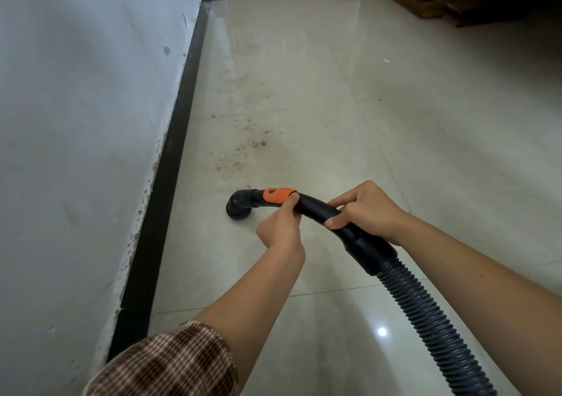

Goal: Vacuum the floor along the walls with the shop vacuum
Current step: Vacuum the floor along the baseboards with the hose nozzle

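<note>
Both hands wrapped round the curved black plastic vacuum wand, left hand forward, right hand behind, its round black brush head on the glossy beige tiled floor.

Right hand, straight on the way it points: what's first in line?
Likely the left hand, which grips the same curved black vacuum wand just behind its orange collar. The right hand points leftward along that wand; depth is unclear.

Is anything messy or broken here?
Yes. Brown dirt specks lie scattered on the floor ahead of the nozzle, near the baseboard. Paint on the wall is chipped and stained along the baseboard's top edge.
</note>
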